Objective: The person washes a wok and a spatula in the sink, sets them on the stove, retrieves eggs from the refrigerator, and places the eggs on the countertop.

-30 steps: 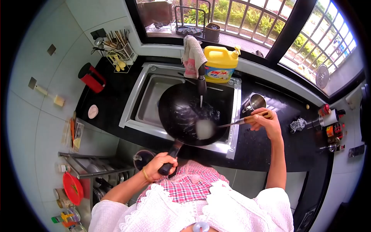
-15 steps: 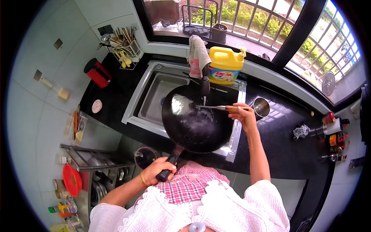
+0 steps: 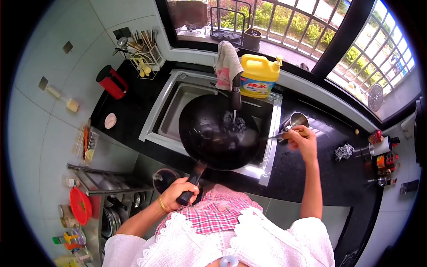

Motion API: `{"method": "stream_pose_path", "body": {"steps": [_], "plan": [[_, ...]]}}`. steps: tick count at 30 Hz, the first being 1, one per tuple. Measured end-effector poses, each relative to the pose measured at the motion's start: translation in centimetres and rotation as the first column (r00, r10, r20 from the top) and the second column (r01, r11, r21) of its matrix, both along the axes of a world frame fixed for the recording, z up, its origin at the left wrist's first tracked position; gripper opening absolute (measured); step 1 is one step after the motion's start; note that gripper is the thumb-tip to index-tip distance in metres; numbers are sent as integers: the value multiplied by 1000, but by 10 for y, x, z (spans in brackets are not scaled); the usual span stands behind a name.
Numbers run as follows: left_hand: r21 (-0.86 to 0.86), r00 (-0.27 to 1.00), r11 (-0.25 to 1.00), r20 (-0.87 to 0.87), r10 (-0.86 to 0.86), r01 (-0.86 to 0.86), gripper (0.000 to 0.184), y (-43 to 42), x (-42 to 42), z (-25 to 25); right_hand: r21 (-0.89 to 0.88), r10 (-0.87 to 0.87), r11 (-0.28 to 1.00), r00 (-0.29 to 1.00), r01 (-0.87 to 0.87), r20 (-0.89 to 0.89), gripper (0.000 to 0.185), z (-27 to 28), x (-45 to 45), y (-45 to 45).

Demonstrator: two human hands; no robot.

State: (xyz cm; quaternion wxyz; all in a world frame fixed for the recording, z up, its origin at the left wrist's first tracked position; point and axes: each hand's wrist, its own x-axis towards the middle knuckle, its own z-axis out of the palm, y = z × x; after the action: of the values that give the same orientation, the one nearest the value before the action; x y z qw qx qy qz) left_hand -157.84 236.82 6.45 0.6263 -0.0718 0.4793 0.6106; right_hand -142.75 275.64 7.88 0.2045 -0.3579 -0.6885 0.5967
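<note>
My left hand (image 3: pixel 180 193) is closed round the black handle of a dark wok (image 3: pixel 209 142), which rests over the sink (image 3: pixel 173 116). Water runs from the black faucet (image 3: pixel 235 95) into the wok. In my right hand (image 3: pixel 302 141) is the wooden handle of a spatula (image 3: pixel 278 136); its shaft reaches over the wok's right rim, and its blade is blurred and hard to make out. A metal cup (image 3: pixel 299 119) stands just behind my right hand.
A yellow detergent jug (image 3: pixel 259 73) stands behind the sink, beside a towel (image 3: pixel 227 64) draped on the faucet. Utensils in a rack (image 3: pixel 149 58) and a red container (image 3: pixel 112 82) are at the back left. Bottles (image 3: pixel 386 161) line the right wall.
My right hand with the spatula has moved right and slightly toward me, after passing over the wok's far left part. The wok has shifted slightly left with my left hand.
</note>
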Motion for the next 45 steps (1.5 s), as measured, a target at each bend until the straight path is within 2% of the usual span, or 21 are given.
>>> {"method": "stream_pose_path", "body": {"steps": [1, 4, 5, 7, 8, 9, 12, 13, 15, 19, 21, 23, 25, 27, 29, 32, 35, 37, 39, 40, 45], "plan": [[-7, 1000, 1000, 16, -15, 15, 24, -1, 1, 2, -12, -28, 1000, 999, 28, -23, 16, -15, -2, 1], [-11, 998, 998, 21, -66, 67, 25, -2, 5, 3, -277, -142, 957, 973, 88, -182, 26, -60, -20, 1], [-18, 995, 996, 30, -92, 93, 25, -3, 6, 5, -364, -168, 928, 963, 82, -212, 27, -72, -25, 0], [-17, 994, 994, 17, -106, 107, 26, -1, 9, 5, -424, -131, 906, 957, 8, -261, 27, -76, -35, -8], [-19, 992, 992, 9, -123, 123, 26, 0, 9, 3, -421, -82, 905, 946, -62, -315, 27, -76, -38, -11], [-21, 990, 990, 2, -140, 140, 27, 1, 9, 2, -424, -85, 904, 945, -61, -316, 27, -72, -40, -14], [-35, 994, 994, -10, -107, 107, 26, 6, 7, 3, -382, 107, 887, 922, -258, -373, 28, -52, -36, -20], [-35, 994, 994, -10, -109, 108, 26, 7, 6, 2, -381, 106, 888, 922, -257, -373, 28, -43, -30, -20], [-11, 998, 998, -7, -60, 59, 24, 8, 3, -1, -291, 265, 875, 887, -386, -379, 30, -18, -14, -21], [2, 998, 1000, 61, 16, -16, 23, 4, -2, -5, -162, 292, 933, 938, -323, -188, 27, 23, 17, -14], [-1, 998, 1000, 57, 27, -27, 22, 3, -1, -1, -126, 266, 950, 952, -285, -152, 23, 27, 22, -16], [11, 999, 1000, 44, 26, -27, 22, -1, -1, 0, -11, 114, 993, 993, -114, 20, 18, 28, 20, -22], [19, 999, 1000, 49, 19, -20, 22, -4, 1, 1, 30, 61, 998, 998, -61, 5, 15, 2, 12, -22], [8, 996, 1000, 85, -7, 6, 23, -6, 4, 6, -63, -99, 994, 991, 93, -85, 17, -28, 1, -19], [13, 996, 999, 75, -44, 44, 23, -7, 6, 5, -249, -153, 963, 968, 102, -197, 23, -66, -14, -14], [-10, 994, 998, 87, -62, 63, 24, -5, 6, 9, -418, -92, 908, 952, -40, -290, 29, -90, -32, -22], [-13, 995, 998, 85, -55, 57, 22, -3, 6, 9, -488, -6, 850, 922, -199, -386, 30, -82, -39, -35], [-42, 999, 999, 48, -10, 12, 20, -3, 5, 9, -475, 44, 844, 916, -248, -399, 29, -72, -31, -36], [-42, 1000, 999, 11, 20, -19, 20, -1, 2, 10, -367, 246, 844, 890, -391, -384, 32, -49, -13, -30], [-40, 999, 998, -21, 44, -45, 19, -1, 1, 11, -354, 286, 837, 885, -418, -368, 28, -42, -4, -26], [-95, 986, 992, -156, 64, -79, 14, -2, 3, 13, -337, 386, 824, 887, -455, -254, 27, -16, 23, -24]]}}
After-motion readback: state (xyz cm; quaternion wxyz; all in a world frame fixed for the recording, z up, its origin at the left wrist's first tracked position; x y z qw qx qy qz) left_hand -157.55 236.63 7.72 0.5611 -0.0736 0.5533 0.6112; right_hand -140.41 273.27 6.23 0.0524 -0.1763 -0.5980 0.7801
